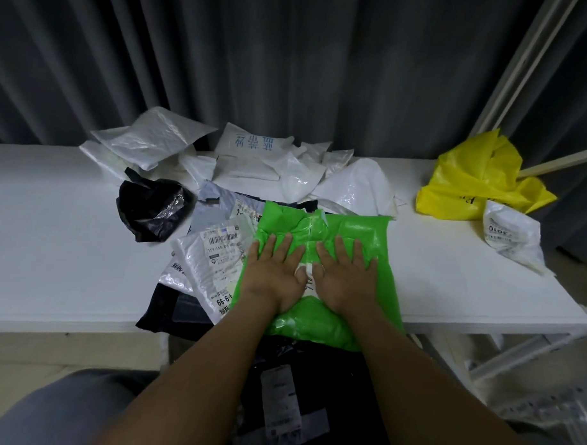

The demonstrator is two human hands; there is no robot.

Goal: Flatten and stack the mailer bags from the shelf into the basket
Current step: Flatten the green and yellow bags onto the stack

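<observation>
Lying under flat fingers [287,248], green mailer bag [365,232]

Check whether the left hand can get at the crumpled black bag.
Probably yes: the left hand presses flat on the green mailer, holding nothing, and the black bag lies uncovered up-left of it, only flat white mailers between.

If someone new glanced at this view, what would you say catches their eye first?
First the bright green mailer bag at the front edge of the white shelf, with the left hand and right hand pressing flat on it side by side. Next, the yellow bag at the far right, and the crumpled black bag left of the heap of white mailers.
</observation>
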